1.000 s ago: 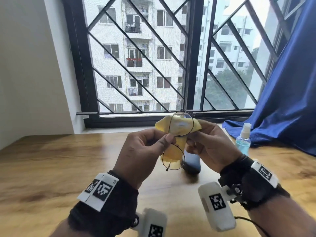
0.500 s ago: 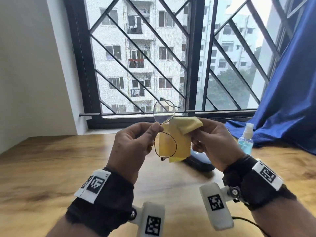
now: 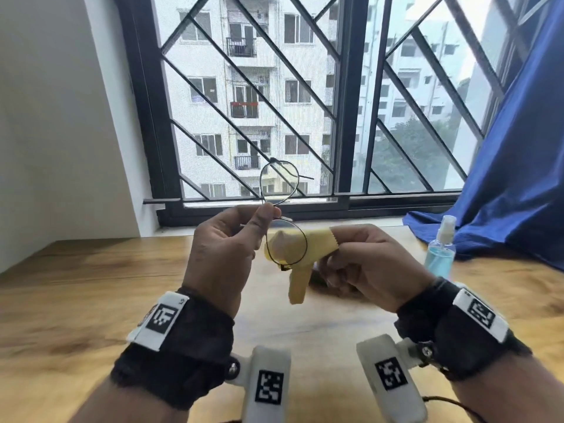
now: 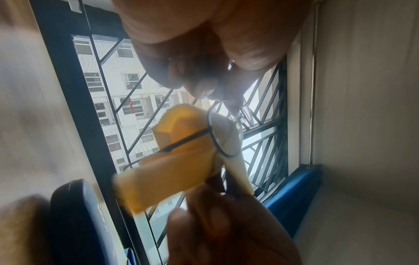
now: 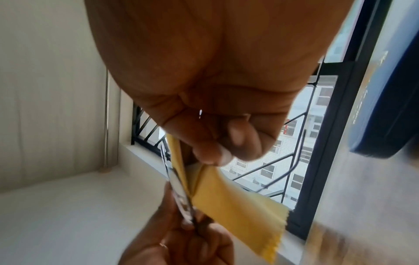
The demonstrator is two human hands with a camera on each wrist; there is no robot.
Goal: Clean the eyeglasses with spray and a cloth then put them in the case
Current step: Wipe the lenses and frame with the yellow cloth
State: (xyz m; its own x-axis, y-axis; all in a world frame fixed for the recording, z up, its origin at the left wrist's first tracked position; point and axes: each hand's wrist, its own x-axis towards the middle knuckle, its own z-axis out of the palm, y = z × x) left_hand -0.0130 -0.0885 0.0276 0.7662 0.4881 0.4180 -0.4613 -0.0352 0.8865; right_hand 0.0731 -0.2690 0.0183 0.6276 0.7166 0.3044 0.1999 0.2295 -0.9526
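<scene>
Thin round-rimmed eyeglasses (image 3: pixel 279 183) stand on end in the air above the wooden table (image 3: pixel 91 285), one lens above the other. My left hand (image 3: pixel 268 212) pinches them at the bridge. My right hand (image 3: pixel 332 248) holds a yellow cloth (image 3: pixel 297 282) wrapped over its fingers against the lower lens; the upper lens is bare before the window. In the left wrist view the rim (image 4: pixel 217 141) crosses the cloth (image 4: pixel 176 165). In the right wrist view the cloth (image 5: pixel 238 200) lies along the lens (image 5: pixel 179 188). The dark blue case (image 4: pixel 79 224) lies below my hands, hidden in the head view.
A clear spray bottle (image 3: pixel 441 251) with blue liquid stands on the table at the right, close to my right wrist. A blue curtain (image 3: pixel 518 178) drapes onto the table behind it. A barred window (image 3: pixel 345 117) closes off the far side.
The glasses have risen toward the window. The cloth has come off the upper lens and now sits only at the lower lens. My left hand keeps its pinch.
</scene>
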